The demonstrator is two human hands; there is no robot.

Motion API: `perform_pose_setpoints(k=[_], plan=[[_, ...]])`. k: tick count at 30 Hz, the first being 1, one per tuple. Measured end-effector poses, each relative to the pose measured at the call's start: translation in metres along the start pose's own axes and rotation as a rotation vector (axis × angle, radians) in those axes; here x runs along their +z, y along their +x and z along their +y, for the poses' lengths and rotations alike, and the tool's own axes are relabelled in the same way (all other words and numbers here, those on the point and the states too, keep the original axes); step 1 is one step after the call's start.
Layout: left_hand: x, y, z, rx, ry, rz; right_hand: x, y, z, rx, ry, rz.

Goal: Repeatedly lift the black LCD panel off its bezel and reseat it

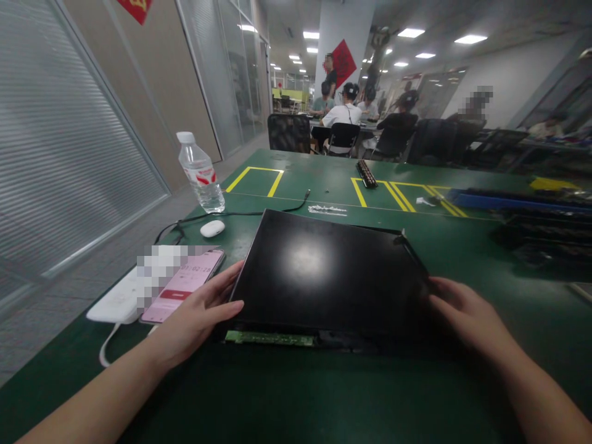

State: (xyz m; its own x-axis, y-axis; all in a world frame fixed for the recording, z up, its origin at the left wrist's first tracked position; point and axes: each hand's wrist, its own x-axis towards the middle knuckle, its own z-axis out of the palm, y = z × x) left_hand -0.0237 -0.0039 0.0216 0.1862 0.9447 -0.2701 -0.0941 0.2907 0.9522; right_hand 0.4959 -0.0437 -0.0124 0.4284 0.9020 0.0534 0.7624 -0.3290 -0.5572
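Observation:
A black flat screen panel (324, 271) lies on the green table (287, 394) in front of me, with a green circuit strip (268, 338) along its near edge. My left hand (198, 314) grips the panel's left edge, thumb on top and fingers curled beside it. My right hand (462, 311) holds the panel's right edge with its fingers wrapped round the side.
A phone with a pink screen (185, 285) lies on a white power strip (124, 299) at the left. A water bottle (200, 172), a white earbud case (212, 228) and a black cable (240, 214) lie behind. Dark panels (541, 237) are stacked at the right. People sit at far desks.

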Motion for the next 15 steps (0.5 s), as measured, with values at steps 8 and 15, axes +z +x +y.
perform_pose_setpoints(k=[8,15], plan=[[-0.0007,-0.0011,0.002,0.028,0.014,-0.04,-0.0008,0.0001,-0.0036,0.049,0.04,0.013],[0.0039,-0.0072,0.0067,-0.018,-0.035,-0.076,-0.0031,0.0,-0.0061,0.14,0.169,0.04]])
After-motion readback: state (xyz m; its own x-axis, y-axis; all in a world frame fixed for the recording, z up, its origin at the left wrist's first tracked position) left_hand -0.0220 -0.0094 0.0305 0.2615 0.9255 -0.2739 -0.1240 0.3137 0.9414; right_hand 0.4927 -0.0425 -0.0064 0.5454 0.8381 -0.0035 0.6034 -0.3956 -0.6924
